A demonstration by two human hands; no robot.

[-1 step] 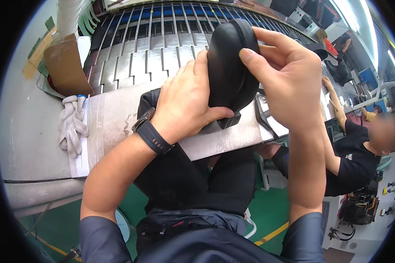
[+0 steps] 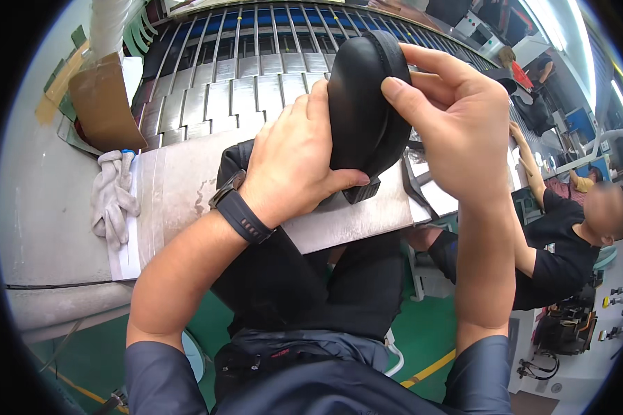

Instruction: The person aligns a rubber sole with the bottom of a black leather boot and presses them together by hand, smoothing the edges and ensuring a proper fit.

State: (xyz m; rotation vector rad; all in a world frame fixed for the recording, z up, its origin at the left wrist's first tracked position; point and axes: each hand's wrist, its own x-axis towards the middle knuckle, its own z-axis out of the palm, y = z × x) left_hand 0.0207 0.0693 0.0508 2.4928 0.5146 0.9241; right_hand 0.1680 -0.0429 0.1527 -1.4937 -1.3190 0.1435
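Observation:
A black leather shoe [image 2: 358, 100] is held up over the near edge of the metal worktop, its rounded toe pointing away from me. My left hand [image 2: 294, 142] wraps its left side, thumb across the lower end and a dark watch on the wrist. At the right, my right hand [image 2: 457, 114] pinches the shoe's rim near the toe, thumb on the near face and fingers behind. A ridged black piece [image 2: 362, 191] shows below the left thumb; whether it belongs to the shoe I cannot tell. Dark material [image 2: 234, 159] lies behind my left wrist.
Beyond the worktop [image 2: 176, 183] runs a conveyor of metal slats and rods [image 2: 221, 90]. Grey gloves [image 2: 114, 197] lie on white paper at the left, near a brown cardboard piece [image 2: 104, 104]. Black straps [image 2: 419, 183] lie at the right. A co-worker [image 2: 561, 256] sits farther right.
My right hand and the shoe's toe have shifted very slightly to the right. Both hands keep their hold, and the left has hardly moved.

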